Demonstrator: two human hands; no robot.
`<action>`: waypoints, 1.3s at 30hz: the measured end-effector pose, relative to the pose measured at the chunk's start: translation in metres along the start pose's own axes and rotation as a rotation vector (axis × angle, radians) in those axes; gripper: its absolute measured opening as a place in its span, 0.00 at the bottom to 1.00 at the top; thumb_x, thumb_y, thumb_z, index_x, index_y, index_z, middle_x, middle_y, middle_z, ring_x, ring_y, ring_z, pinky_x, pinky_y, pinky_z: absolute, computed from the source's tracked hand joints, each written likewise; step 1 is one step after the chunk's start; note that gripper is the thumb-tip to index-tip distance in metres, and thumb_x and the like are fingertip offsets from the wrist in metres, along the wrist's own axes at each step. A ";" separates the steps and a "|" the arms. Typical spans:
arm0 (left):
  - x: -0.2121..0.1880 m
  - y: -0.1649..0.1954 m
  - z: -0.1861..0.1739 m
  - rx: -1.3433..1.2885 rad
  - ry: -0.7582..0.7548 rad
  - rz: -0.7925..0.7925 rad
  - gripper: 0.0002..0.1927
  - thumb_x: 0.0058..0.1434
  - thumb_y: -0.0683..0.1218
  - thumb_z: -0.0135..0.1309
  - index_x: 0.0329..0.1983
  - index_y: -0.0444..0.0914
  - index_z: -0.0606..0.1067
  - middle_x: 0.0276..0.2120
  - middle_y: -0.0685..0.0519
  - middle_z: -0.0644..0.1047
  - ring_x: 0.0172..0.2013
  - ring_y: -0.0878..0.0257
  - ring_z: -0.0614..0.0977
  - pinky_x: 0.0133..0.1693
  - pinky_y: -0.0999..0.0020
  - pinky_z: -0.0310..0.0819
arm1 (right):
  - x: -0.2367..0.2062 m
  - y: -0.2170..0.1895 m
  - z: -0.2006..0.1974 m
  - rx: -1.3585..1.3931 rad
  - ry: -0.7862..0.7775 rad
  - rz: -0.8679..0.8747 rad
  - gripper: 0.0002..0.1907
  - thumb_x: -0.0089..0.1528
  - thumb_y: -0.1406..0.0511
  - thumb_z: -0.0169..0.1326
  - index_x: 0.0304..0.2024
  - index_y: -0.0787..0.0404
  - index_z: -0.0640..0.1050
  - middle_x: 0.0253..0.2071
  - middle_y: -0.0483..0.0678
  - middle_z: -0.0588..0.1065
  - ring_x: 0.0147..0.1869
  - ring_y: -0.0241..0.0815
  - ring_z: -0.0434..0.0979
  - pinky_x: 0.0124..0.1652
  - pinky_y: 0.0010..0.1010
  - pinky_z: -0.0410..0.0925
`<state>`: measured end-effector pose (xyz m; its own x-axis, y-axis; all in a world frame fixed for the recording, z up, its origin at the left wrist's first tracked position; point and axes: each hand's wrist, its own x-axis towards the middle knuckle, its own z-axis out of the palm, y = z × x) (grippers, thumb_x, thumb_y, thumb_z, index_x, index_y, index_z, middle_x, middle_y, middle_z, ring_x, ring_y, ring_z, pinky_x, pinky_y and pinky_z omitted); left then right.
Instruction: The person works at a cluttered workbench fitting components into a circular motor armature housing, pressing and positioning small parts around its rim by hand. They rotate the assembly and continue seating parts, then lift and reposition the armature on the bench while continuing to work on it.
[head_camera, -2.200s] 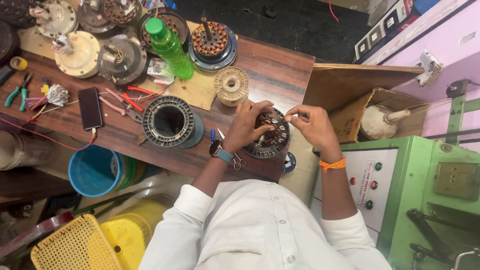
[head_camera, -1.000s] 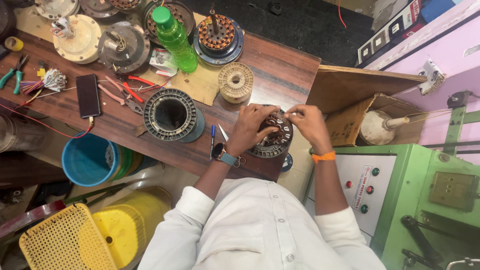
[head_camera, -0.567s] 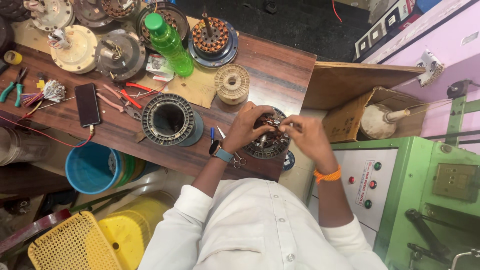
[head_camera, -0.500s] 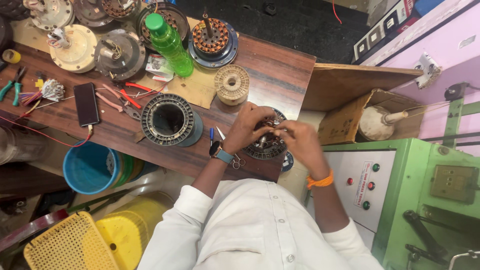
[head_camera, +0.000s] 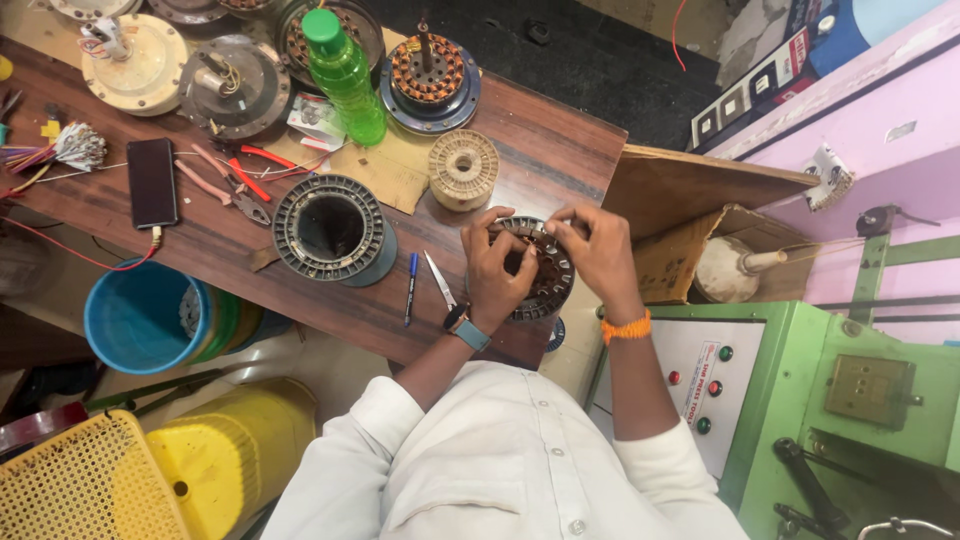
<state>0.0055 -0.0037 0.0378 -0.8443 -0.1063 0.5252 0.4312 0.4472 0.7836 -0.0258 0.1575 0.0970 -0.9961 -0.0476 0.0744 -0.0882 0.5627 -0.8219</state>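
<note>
Both hands' fingers (head_camera: 520, 232) grip the stator ring (head_camera: 545, 275), lying flat, bore upward.

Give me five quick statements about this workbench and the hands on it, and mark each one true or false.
1. Both hands rest on the round stator. True: the left hand and right hand both touch it.
2. The green bottle lies on its side. False: it stands upright.
3. The phone lies on the table, left of the pliers. True.
4. The blue pen is in the right hand. False: it lies on the table beside the scissors.
5. The blue bucket stands on the table. False: it sits below the table edge.
</note>
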 end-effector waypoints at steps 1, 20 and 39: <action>0.001 0.003 -0.001 0.006 0.011 -0.030 0.07 0.53 0.39 0.61 0.30 0.37 0.73 0.58 0.47 0.70 0.53 0.50 0.68 0.55 0.55 0.65 | 0.009 0.003 0.004 0.012 -0.016 0.039 0.06 0.61 0.67 0.64 0.36 0.66 0.83 0.19 0.46 0.67 0.25 0.29 0.61 0.26 0.27 0.57; 0.041 -0.030 0.002 -0.098 -0.471 0.106 0.31 0.59 0.48 0.66 0.65 0.44 0.68 0.44 0.53 0.78 0.46 0.54 0.72 0.53 0.59 0.65 | 0.001 0.059 -0.041 0.317 -0.199 0.217 0.05 0.62 0.69 0.60 0.36 0.67 0.82 0.28 0.37 0.74 0.32 0.24 0.67 0.31 0.19 0.60; -0.001 -0.017 0.020 -0.009 -0.075 0.140 0.08 0.54 0.40 0.65 0.33 0.38 0.76 0.52 0.52 0.73 0.52 0.54 0.70 0.55 0.58 0.64 | -0.027 0.004 -0.019 -0.038 -0.035 -0.083 0.08 0.60 0.67 0.62 0.40 0.65 0.83 0.28 0.51 0.77 0.27 0.35 0.73 0.29 0.30 0.66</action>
<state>-0.0075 0.0070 0.0171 -0.7968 0.0229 0.6038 0.5491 0.4447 0.7077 0.0005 0.1768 0.1022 -0.9849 -0.1243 0.1210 -0.1712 0.5861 -0.7919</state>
